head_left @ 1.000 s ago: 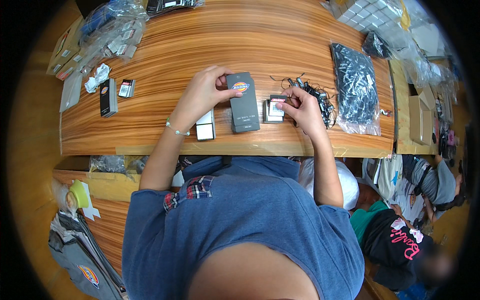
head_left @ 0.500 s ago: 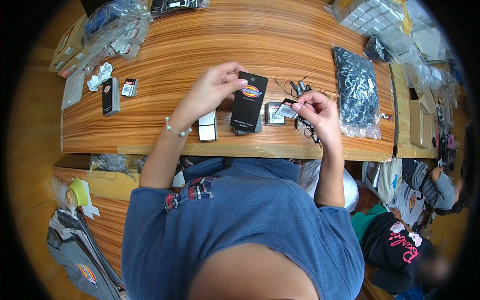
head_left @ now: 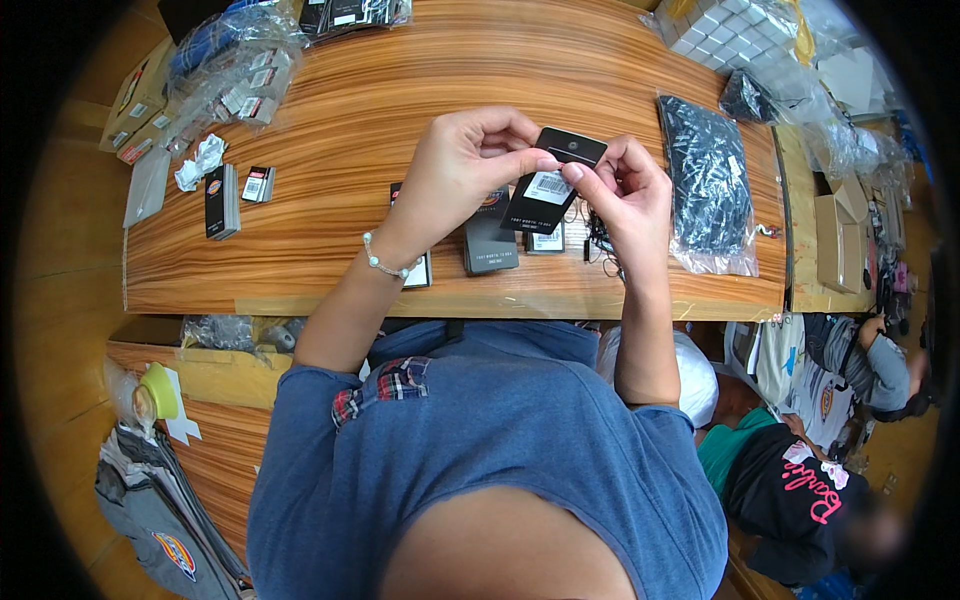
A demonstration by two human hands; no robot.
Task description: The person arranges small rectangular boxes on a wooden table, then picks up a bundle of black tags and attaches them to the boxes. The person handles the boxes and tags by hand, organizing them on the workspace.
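Note:
Both my hands are raised over the wooden table, closed around tags. My left hand (head_left: 470, 155) pinches a large black hang tag (head_left: 528, 215) near its upper part. A small barcode tag (head_left: 548, 186) lies over that tag's front, and my right hand (head_left: 630, 200) pinches it between thumb and fingers. Below them on the table sit a stack of dark hang tags (head_left: 490, 255) and a stack of small barcode tags (head_left: 547, 243), both partly covered. Black tag strings (head_left: 603, 240) lie beside my right hand. My left wrist partly hides a white-and-black card stack (head_left: 416, 274).
A plastic-wrapped dark garment (head_left: 712, 185) lies to the right. On the left are another hang tag stack (head_left: 224, 205), small tags (head_left: 258, 184) and crumpled paper (head_left: 202, 163). Small white boxes (head_left: 725, 35) stand far right. Another person (head_left: 785, 490) is at lower right.
The large hang tag has moved right and tilted in my left hand. My right hand has brought the small barcode tag up and left, onto the hang tag's front.

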